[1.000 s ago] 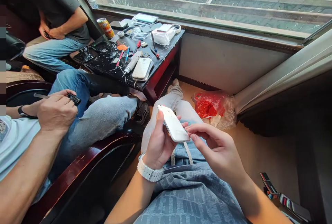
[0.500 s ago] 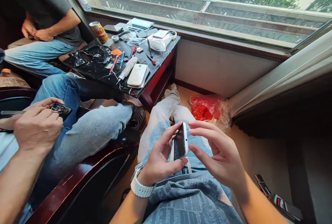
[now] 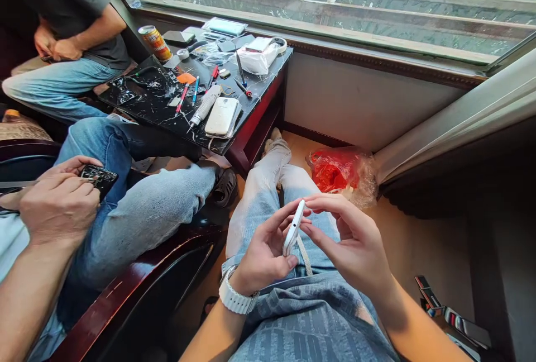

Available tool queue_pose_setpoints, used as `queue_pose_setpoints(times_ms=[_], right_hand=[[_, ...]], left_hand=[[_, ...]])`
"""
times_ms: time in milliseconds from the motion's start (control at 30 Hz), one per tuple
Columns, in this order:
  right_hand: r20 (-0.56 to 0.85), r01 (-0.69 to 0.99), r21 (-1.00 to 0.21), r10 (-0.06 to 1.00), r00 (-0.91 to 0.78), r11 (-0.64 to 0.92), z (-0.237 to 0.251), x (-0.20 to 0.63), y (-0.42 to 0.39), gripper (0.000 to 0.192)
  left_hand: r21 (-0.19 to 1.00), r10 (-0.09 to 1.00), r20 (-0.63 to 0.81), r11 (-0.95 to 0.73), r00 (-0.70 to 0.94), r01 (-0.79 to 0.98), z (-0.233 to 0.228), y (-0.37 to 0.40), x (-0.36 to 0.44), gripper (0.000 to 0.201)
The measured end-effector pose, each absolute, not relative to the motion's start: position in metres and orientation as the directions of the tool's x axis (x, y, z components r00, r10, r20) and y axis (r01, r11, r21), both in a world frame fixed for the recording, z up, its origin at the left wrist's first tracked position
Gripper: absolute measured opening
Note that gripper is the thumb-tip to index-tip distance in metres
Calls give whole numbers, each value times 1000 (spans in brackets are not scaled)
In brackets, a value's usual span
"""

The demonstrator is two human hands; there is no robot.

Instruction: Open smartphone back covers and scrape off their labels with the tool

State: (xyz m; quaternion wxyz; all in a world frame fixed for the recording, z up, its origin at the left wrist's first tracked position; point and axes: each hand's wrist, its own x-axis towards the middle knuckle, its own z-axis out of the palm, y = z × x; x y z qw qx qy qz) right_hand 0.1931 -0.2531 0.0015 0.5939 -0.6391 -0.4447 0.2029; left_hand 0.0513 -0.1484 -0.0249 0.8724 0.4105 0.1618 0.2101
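I hold a white phone on edge above my lap, so only its thin side shows. My left hand, with a white watch on the wrist, grips it from the left with thumb at its lower end. My right hand touches the phone's right side with its fingertips. My jeans-clad legs stretch out below toward the floor.
A black marble table at upper left carries another white phone, pens, tools and a can. A co-worker's hands at left hold a dark phone part. Another person sits at the far left. A red bag lies on the floor.
I have turned the white phone from lying flat with its back up to standing on its edge, and lowered it closer to my lap. My right fingers closed onto its side.
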Motion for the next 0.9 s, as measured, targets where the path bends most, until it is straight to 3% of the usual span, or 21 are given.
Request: queue_pose_setpoints(times_ms=[67,133,233,400,700,900], right_hand=[[259,332,-940,803,537,81,1,192,-253,29],[218,293,-954,810,544,60,3,190,-254,27],[140,174,-983,836,530,54,9,188,-259,17],[119,160,-986,878,463,49,23,181,-266,11],[66,78,-996,936,346,42,23,160,-269,25],[60,52,-998,919,389,43,12,153,-270,33]], left_hand=[[672,487,-194,699,852,-246,-29,-150,50,61],[474,413,-280,844,867,-250,-34,-150,49,43],[253,335,-288,930,897,-266,-43,-147,47,27],[240,394,-294,912,871,-332,-42,-140,48,24],[-2,318,-625,913,713,-408,-24,-128,58,14],[-14,299,-683,907,667,-421,-22,-127,60,16]])
